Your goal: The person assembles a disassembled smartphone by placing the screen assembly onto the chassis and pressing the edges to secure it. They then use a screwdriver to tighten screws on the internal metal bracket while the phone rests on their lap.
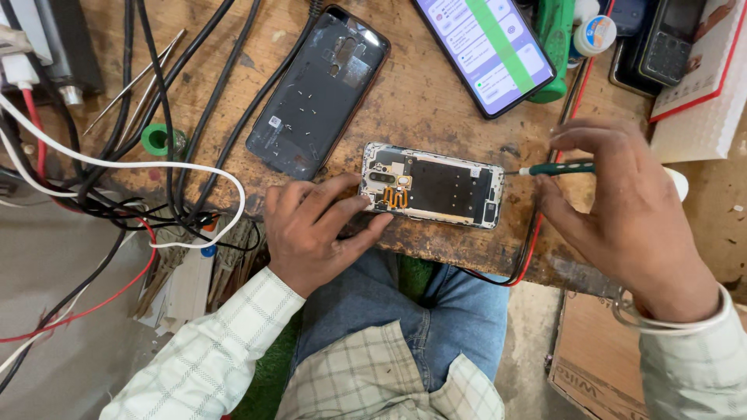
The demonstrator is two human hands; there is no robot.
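An opened phone [436, 187] lies face down on the worn wooden bench [424, 101], its insides and an orange flex cable showing. My left hand [315, 229] presses on its left end, fingers resting by the camera. My right hand [622, 210] grips a thin green-handled screwdriver [556, 167], whose tip touches the phone's right edge. The removed dark back cover [319, 89] lies inside up, just left of and behind the phone.
A lit phone [486, 47] lies at the back. Black, white and red cables [156, 179] tangle at left, with tweezers [136, 82] and a green roll [158, 140]. A keypad phone [668, 43] and a white box [700, 117] sit at right.
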